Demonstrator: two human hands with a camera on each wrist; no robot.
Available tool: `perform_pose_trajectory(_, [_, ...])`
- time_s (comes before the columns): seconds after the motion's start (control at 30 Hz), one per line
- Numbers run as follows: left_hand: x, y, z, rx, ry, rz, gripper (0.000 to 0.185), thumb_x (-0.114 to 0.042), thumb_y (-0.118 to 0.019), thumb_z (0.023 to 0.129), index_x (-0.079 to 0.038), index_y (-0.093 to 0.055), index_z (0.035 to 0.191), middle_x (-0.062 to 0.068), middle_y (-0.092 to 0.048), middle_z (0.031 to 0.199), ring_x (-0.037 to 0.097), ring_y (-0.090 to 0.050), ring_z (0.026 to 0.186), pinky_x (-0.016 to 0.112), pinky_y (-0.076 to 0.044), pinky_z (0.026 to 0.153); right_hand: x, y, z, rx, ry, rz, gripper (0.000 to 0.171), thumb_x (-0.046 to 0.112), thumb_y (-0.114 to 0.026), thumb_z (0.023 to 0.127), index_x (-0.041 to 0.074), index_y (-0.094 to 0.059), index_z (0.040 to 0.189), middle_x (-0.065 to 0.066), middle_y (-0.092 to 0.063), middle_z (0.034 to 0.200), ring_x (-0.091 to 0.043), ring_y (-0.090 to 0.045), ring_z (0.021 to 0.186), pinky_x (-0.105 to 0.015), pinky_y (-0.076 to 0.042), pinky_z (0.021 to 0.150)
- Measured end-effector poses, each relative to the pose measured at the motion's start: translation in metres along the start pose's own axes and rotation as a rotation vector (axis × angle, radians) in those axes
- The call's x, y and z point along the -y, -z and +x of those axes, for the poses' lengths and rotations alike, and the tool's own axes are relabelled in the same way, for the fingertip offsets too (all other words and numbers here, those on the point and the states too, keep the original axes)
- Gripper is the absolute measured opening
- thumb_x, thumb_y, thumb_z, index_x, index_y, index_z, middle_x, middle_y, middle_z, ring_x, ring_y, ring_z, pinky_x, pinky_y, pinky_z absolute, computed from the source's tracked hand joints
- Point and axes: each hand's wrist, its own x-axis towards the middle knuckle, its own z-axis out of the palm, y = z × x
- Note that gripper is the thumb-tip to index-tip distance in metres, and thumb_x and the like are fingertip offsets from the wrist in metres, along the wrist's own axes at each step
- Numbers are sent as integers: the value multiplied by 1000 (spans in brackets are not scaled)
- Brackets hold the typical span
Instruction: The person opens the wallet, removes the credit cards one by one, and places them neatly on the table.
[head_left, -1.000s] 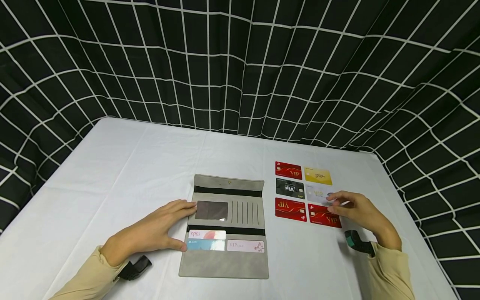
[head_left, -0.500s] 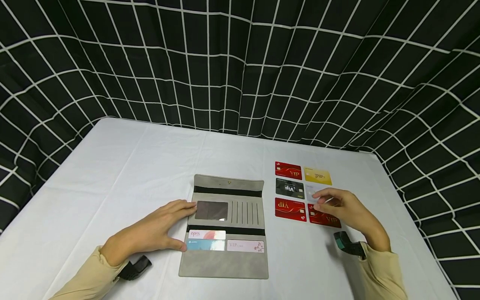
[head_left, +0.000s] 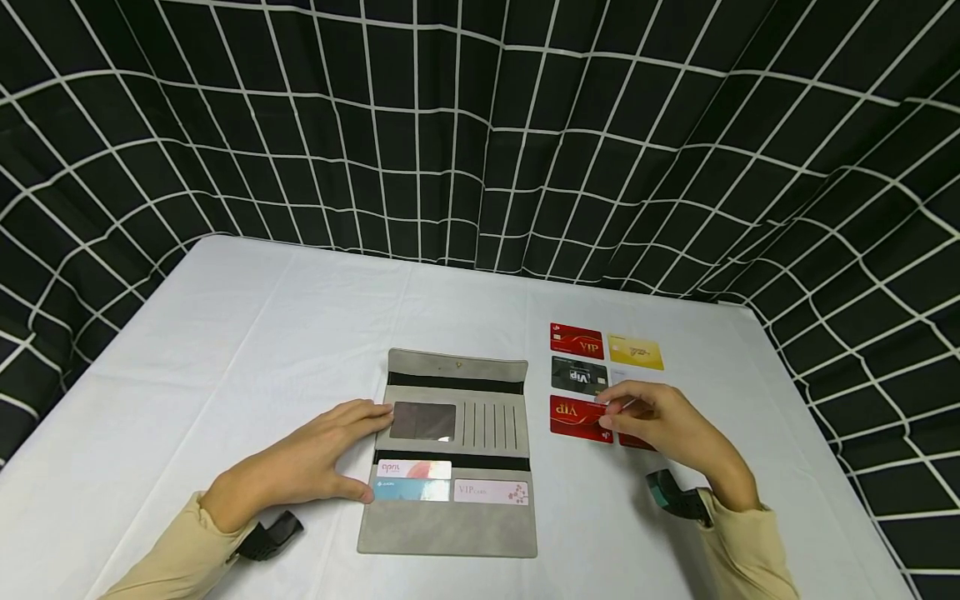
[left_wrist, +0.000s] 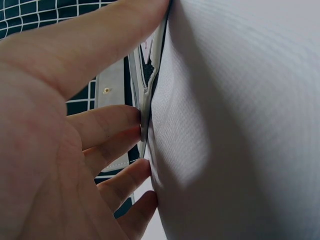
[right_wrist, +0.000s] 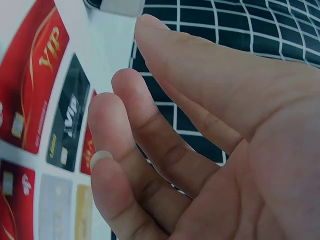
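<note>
My left hand (head_left: pixel 315 454) rests against the left edge of an open grey wallet (head_left: pixel 450 532), fingers extended and thumb by the lower card slots. In those slots sit a pink-and-white "april" card (head_left: pixel 412 469), a blue card (head_left: pixel 408 489) and a pink VIP card (head_left: pixel 491 492). Over the loose cards hovers my right hand (head_left: pixel 667 425), its fingers loosely bent. The right wrist view shows nothing between its thumb and fingers. Its fingertips are nearest the lower left red VIP card (head_left: pixel 573 417). The hand partly covers the lower right red card (head_left: pixel 637 442) and the silver card (head_left: pixel 628 375).
Beyond the hand lie a black VIP card (head_left: pixel 576 375), an upper red VIP card (head_left: pixel 576 340) and a gold card (head_left: pixel 636 352), in two columns. A white cloth covers the table (head_left: pixel 300 333). Black curtain (head_left: pixel 420 125) with white grid lines stands behind it.
My right hand has moved left across the cards, from the silver and lower right red cards toward the lower left red one. The left hand, wallet and cards have stayed in place.
</note>
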Motion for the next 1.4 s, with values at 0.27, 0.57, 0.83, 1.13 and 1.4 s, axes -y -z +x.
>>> perform_pose_trajectory(0.27, [1,-1,0,0,0,-3,89,-50,-79,75,-2,-49,144,10,-45,153,35,-38,142,58,-35,112,6,-14,6,57,3,13,23,17,-74,88,5,-71,107,-3,-66,87,-10,-61,73,-21,-53,65])
perform_pose_trajectory(0.57, [2,-1,0,4,1,-12,92,-54,-77,74,-2,-48,145,10,-44,154,35,-37,142,59,-34,113,13,-26,7,97,62,-21,22,17,-75,87,7,-71,106,3,-69,89,-5,-60,80,-21,-53,70])
perform_pose_trajectory(0.83, [2,-1,1,5,-1,-2,91,-53,-78,75,-2,-48,145,10,-44,153,35,-37,143,58,-34,113,20,-35,9,119,73,2,22,17,-75,87,7,-72,106,3,-71,92,-4,-61,82,-21,-53,71])
perform_pose_trajectory(1.13, [1,0,1,8,-2,0,92,-53,-77,74,-1,-48,145,12,-44,153,38,-37,143,60,-32,114,30,-46,10,159,83,19,22,17,-75,87,7,-72,106,1,-70,94,-5,-61,82,-21,-53,74])
perform_pose_trajectory(1.4, [1,0,2,3,-5,3,91,-51,-79,74,-1,-49,144,11,-44,153,36,-38,142,58,-33,114,40,-57,11,206,95,27,23,16,-76,86,8,-73,107,2,-71,94,-5,-62,81,-21,-52,75])
